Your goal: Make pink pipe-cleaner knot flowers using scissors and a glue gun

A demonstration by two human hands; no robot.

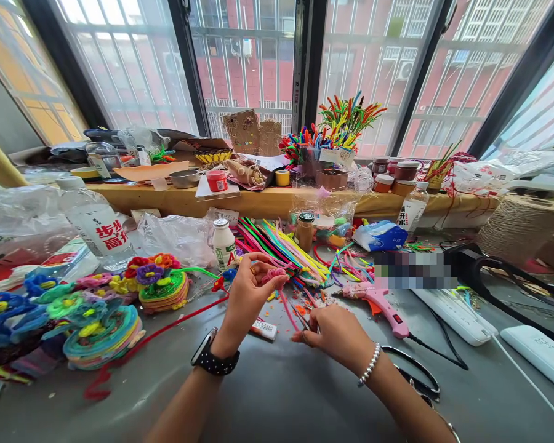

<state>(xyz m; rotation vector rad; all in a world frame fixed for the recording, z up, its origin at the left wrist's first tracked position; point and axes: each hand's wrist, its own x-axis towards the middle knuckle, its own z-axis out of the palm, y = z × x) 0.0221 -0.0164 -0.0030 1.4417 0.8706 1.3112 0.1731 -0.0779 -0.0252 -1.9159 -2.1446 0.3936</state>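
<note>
My left hand [252, 289] pinches a small pink pipe-cleaner flower [275, 275] between thumb and fingers, above the middle of the grey table. From the flower a pink stem [287, 311] hangs down toward my right hand [325, 329]. That hand is closed around the handles of small scissors [301, 316], whose blades point up and left beside the stem. Whether the blades touch the stem I cannot tell. A small white box [264, 330] lies on the table between the hands.
Pipe-cleaner flowers [78, 314] fill the left side. Loose pipe cleaners [281, 249], a small white bottle [223, 245] and a brown jar [305, 231] stand or lie behind the hands. On the right are a pink glue gun [379, 301], black-handled scissors [415, 372] and a power strip [457, 317].
</note>
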